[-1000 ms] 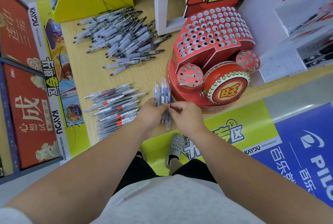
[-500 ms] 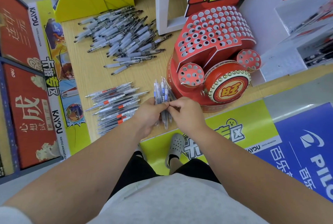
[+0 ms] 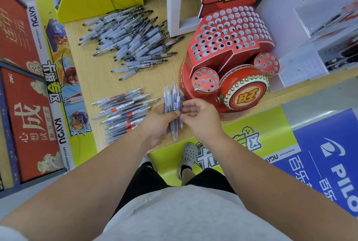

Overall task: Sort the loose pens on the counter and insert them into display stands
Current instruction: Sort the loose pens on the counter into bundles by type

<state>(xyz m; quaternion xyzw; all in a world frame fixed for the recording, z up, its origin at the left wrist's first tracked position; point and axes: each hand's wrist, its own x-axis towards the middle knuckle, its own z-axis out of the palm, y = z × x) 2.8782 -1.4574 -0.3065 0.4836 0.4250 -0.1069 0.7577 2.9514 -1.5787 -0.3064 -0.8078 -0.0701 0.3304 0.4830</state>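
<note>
Head view: left hand point(image 3: 157, 122) grips the blue pens point(image 3: 172, 97), now fanned wider; right hand point(image 3: 203, 118) has loosened, pinch unclear, likely singling one for the stand point(image 3: 211, 58) just beyond.

Pale wooden counter point(image 3: 96, 78), red posters point(image 3: 29, 124) at left, blue banner point(image 3: 319, 144) at right.

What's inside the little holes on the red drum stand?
No pens stick out of the red stand; its holes look empty. The inside below the holes is hidden. The blue pens sit in the left hand.
</note>
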